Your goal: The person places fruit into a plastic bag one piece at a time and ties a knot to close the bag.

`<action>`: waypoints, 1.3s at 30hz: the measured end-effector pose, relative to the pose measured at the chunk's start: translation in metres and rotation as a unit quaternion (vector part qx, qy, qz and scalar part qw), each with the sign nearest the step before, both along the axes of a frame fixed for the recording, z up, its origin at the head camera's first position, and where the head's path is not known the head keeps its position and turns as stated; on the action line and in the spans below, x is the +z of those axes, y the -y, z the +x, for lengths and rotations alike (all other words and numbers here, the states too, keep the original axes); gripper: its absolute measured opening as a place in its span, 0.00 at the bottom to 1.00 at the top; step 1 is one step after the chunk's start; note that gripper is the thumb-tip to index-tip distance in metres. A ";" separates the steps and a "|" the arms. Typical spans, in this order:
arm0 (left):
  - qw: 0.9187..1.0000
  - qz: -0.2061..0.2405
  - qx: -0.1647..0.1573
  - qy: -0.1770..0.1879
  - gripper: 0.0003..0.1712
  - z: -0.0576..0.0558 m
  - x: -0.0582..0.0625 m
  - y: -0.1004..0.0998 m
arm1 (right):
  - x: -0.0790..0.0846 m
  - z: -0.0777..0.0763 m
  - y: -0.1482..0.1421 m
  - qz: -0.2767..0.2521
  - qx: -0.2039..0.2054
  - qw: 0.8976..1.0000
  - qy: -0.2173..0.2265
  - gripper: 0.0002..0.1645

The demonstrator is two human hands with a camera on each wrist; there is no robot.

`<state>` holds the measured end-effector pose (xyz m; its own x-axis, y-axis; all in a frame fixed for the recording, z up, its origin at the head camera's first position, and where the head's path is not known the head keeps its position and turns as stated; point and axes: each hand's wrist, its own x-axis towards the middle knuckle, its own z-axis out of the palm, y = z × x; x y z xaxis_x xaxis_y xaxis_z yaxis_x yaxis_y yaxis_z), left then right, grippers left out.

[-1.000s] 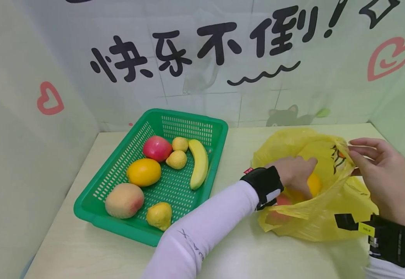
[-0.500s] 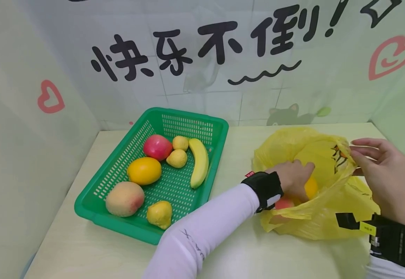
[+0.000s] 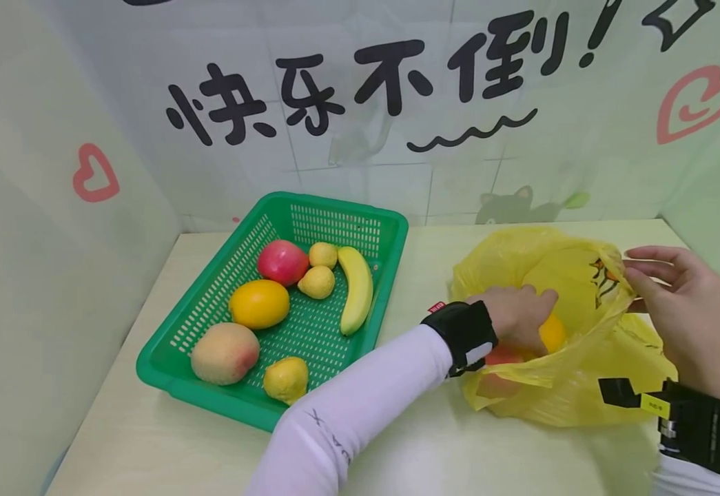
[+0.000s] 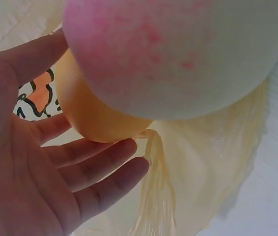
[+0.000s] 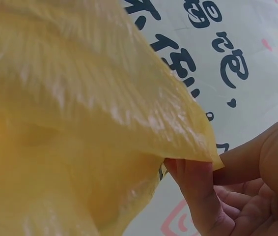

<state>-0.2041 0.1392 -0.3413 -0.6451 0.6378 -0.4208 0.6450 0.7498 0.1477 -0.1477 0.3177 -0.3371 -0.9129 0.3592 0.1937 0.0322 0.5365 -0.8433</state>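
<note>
While the right hand [image 3: 691, 303] pinches the rim at the right of the bag [image 3: 583, 399] between thumb and finger, the left hand [image 3: 517, 317] works inside the bag. Its thumb and fingers stand spread to either side of the orange [image 3: 552, 333], two outer fingertips showing free of it in the left wrist view; whether the others press firmly cannot be told. The orange sits within the bag's mouth; the peach [image 3: 501, 357] lies near the bag's front left edge. Left of the bag, well apart from it, stands the basket [image 3: 223, 405] with more fruit.

The step in hand is judged to be handling the orange inside the bag. Good practice: keep the right pinch light but steady, since the thin film looks apt to sag or tear; draw the rim outward from the bag's centre to give the left wrist room. Let thumb and fingers meet or leave the orange evenly, without nudging the peach toward the bag's low front lip. On any withdrawal, raise the hand straight above the bag, lest its strap [image 3: 459, 334] snag the film.
</note>
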 end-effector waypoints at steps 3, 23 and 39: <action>1.000 -0.003 0.006 0.009 0.49 0.000 0.001 0.001 | -0.001 0.000 0.000 0.000 0.002 1.000 -0.002 0.12; 0.998 0.042 -0.032 -0.036 0.42 -0.015 0.052 0.044 | -0.001 0.002 0.002 0.002 -0.008 1.000 0.012 0.12; 0.980 0.174 0.067 -0.073 0.33 -0.046 0.091 0.144 | -0.001 -0.001 0.002 0.002 -0.005 1.000 0.013 0.11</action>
<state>-0.2505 -0.0050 -0.2507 -0.7695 0.6324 -0.0886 0.5785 0.7491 0.3228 -0.1485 0.3155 -0.3382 -0.9139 0.3676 0.1724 0.0587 0.5399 -0.8397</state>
